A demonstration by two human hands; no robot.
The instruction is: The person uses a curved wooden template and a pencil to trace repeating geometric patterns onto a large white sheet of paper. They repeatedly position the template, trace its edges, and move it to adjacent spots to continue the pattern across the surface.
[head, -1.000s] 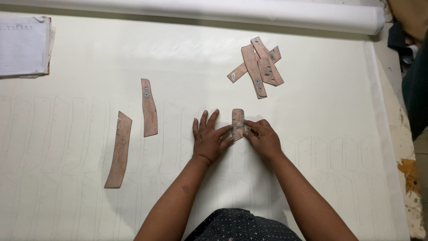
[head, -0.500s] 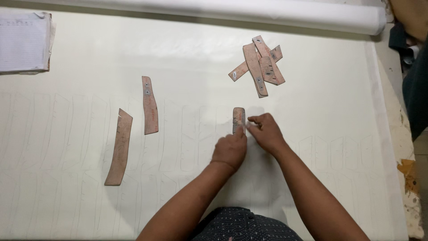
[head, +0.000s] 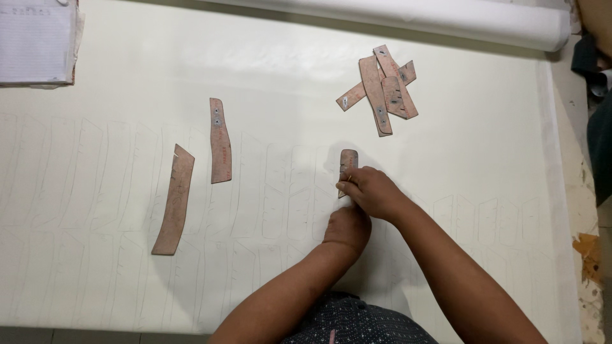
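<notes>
left hand [head: 346, 227] drawn back, right hand [head: 370, 191] stays on template [head: 348, 162]

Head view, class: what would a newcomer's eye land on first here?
At mid-table the right hand holds a pencil against a short brown template on the white sheet, the left hand just below it. A pile of templates lies upper right; two long curved ones lie to the left.
</notes>
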